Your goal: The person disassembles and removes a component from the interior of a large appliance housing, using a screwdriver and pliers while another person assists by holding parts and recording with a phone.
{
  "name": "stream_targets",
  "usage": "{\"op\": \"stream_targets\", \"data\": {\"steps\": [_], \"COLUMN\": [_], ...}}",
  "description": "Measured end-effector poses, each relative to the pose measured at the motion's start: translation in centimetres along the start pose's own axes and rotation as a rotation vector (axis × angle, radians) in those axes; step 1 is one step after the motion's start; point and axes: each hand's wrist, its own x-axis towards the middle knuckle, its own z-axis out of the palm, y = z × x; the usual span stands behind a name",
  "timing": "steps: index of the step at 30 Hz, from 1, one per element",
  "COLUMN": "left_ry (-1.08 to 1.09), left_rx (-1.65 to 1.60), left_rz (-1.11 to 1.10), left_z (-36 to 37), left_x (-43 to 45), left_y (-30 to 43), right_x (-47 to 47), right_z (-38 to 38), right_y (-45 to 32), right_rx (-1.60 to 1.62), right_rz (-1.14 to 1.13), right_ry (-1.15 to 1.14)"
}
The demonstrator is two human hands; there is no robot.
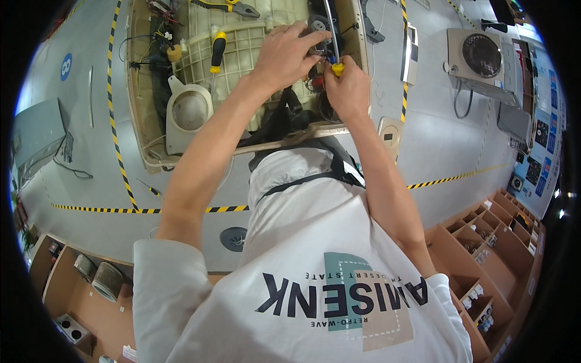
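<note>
In front of me lies an opened washing machine cabinet (136,113) with a ribbed cream plastic tub (243,50) inside. My right hand (348,88) is closed around a screwdriver (337,69); its yellow collar shows and its long metal shaft points away from me. The handle is mostly hidden in my palm. My left hand (288,56) reaches over the tub. Its thumb and fingers are at a small dark part with wiring (320,51), beside the shaft; whether they grip it is hard to tell. Black rubber hoses (283,115) lie below my hands.
On the tub rest a black-and-yellow screwdriver (218,52) and combination pliers (245,9). A round-windowed cream plastic part (189,111) sits at the cabinet's left corner. Another screwdriver (150,187) is on the floor. Wooden compartment shelving (494,254) stands behind on the right.
</note>
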Motion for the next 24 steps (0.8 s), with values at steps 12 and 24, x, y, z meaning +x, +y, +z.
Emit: {"op": "stream_targets", "data": {"steps": [12, 24], "left_ry": [-0.005, -0.038], "left_rx": [0.020, 0.000], "left_rz": [0.103, 0.095], "left_z": [0.6, 0.6], "left_x": [0.1, -0.2], "left_y": [0.0, 0.3], "right_x": [0.7, 0.5], "right_z": [-1.0, 0.2], "right_y": [1.2, 2.3], "right_rx": [0.113, 0.235], "right_rz": [0.177, 0.266], "right_ry": [-0.169, -0.241]}}
